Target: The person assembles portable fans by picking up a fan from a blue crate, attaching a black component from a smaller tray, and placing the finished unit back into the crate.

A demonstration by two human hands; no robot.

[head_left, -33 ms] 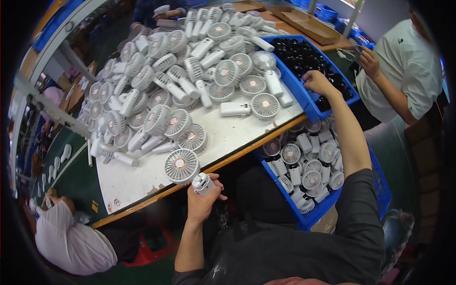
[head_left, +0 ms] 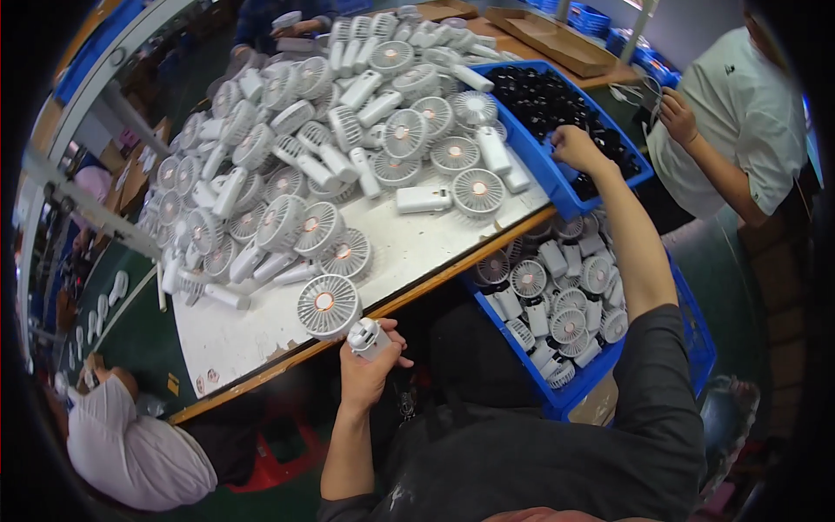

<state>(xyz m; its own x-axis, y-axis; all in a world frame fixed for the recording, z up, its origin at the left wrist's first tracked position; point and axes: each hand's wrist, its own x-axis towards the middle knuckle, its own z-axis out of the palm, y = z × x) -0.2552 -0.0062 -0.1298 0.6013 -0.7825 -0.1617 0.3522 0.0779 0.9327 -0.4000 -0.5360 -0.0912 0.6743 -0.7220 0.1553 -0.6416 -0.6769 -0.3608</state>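
Observation:
My left hand [head_left: 370, 364] is wrapped round the handle of a white handheld fan [head_left: 329, 306]. The fan's round grille, with an orange-ringed centre, lies over the table's front edge, and the handle's end faces up. My right hand [head_left: 576, 150] reaches into a blue bin [head_left: 564, 198] of small black parts [head_left: 544, 100]. Its fingers are curled together at the near side of the bin, and their tips are partly hidden, so what they pinch cannot be made out. A large heap of white handheld fans [head_left: 348, 130] covers much of the white table [head_left: 417, 248].
Below the table's right edge, a blue crate [head_left: 570, 402] holds several fans with black pieces on them. A person in a light shirt [head_left: 726, 113] stands at the right; another [head_left: 139, 435] sits at lower left. A cardboard tray [head_left: 552, 43] lies at the back.
The whole scene has shifted slightly up and to the left in the picture. Both hands keep nearly the same places, the left still holding the fan.

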